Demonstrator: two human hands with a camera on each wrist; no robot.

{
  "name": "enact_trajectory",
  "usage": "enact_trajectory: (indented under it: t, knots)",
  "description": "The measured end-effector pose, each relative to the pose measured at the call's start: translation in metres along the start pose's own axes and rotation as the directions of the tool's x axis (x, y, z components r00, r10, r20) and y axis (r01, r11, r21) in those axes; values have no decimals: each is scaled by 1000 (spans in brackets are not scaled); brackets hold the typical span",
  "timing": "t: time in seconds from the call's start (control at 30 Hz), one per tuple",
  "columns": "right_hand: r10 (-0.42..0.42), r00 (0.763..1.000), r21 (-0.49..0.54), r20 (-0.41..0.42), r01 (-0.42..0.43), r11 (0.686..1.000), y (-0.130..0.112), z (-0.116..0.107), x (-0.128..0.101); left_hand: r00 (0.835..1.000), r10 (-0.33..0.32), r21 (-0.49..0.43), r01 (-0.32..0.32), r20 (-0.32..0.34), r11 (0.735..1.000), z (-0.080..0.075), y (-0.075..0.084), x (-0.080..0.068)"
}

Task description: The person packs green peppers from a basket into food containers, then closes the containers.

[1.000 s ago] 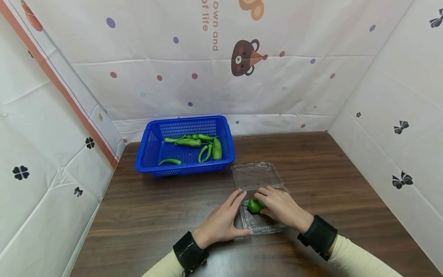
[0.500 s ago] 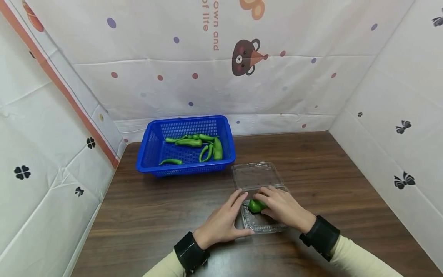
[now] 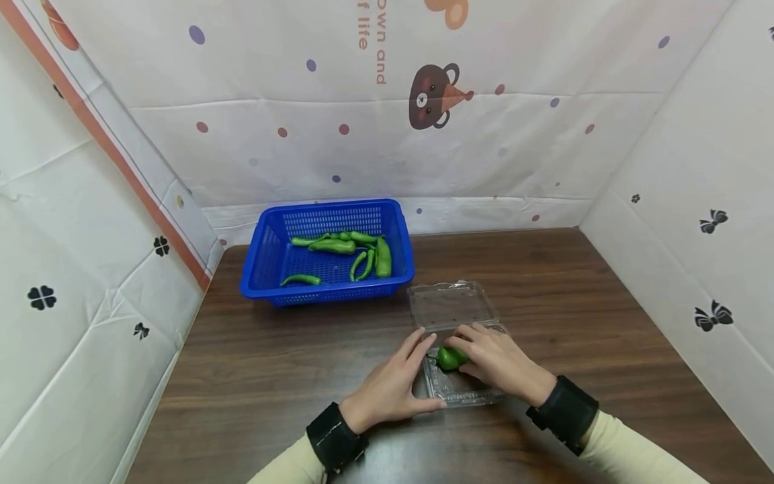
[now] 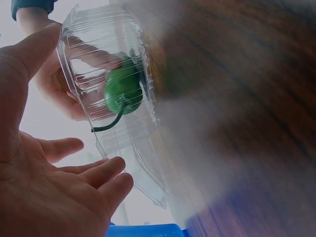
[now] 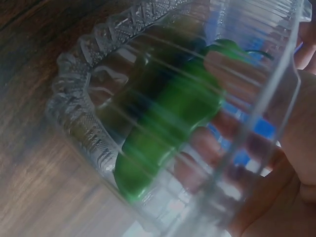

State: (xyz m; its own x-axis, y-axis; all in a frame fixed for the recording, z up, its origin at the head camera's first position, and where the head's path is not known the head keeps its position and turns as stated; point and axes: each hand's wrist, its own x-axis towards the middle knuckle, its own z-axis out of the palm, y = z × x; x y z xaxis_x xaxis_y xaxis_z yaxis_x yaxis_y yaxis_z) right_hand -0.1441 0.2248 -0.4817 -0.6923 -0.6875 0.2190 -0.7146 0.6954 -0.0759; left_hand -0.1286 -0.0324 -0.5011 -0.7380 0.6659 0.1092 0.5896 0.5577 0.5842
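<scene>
Near end: two cream sleeves, left [image 3: 289,464] and right [image 3: 635,447], each running into a black wristband, left [image 3: 334,437] and right [image 3: 565,411].

Left hand [image 3: 390,388]: spread wide, fingers straight, thumb out. Thumb tip at near-left corner of the clear container [image 3: 462,388], fingers along its left side. Nothing gripped.

Right hand [image 3: 492,359]: fingers bent down into the container, thumb and fingers closed on a green pepper [image 3: 449,359]. Pepper is inside the base, stem end toward the left hand, body partly under the right hand. Right wrist view shows it lengthwise through the clear wall. Can't tell if it bears on the container floor.

Container sits on the brown wood-grain worktop [image 3: 272,376], slightly right of midway between left and right edges. Its lid [image 3: 452,304] is folded open toward the far edge.

Beyond lid, to its left: blue basket [image 3: 345,290], near the far-left corner of the worktop. Inside: lone curved pepper [image 3: 300,279] on the near side, broad pepper [image 3: 383,258] at the right end with thin ones beside it, plump pepper [image 3: 332,247] in a cluster farther back.

Past the far edge: white dotted backdrop [image 3: 272,154], bear print [image 3: 429,97].
</scene>
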Motion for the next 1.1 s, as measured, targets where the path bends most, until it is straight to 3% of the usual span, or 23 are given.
enact_trajectory:
  t: [0.3,0.47,0.73,0.97,1.1]
  knots:
    - [-4,1000,18,11,4,1000,3,-6,2,1000,7,12,-7,-10,1000,-1,0,-1]
    - [-29,999,1,-22,29,1000,6,-11,4,1000,8,40,-8,-17,999,-3,-1,-1]
    - [-111,984,-39,-137,106,994,11,-19,15,995,22,74,-15,-92,997,-15,-2,-1]
    - [-136,976,-29,-173,133,991,12,-28,33,987,13,96,2,-163,995,-27,-8,-3]
    - [-127,975,-22,-183,125,992,10,-36,46,973,11,109,14,-231,994,-36,-13,-5]
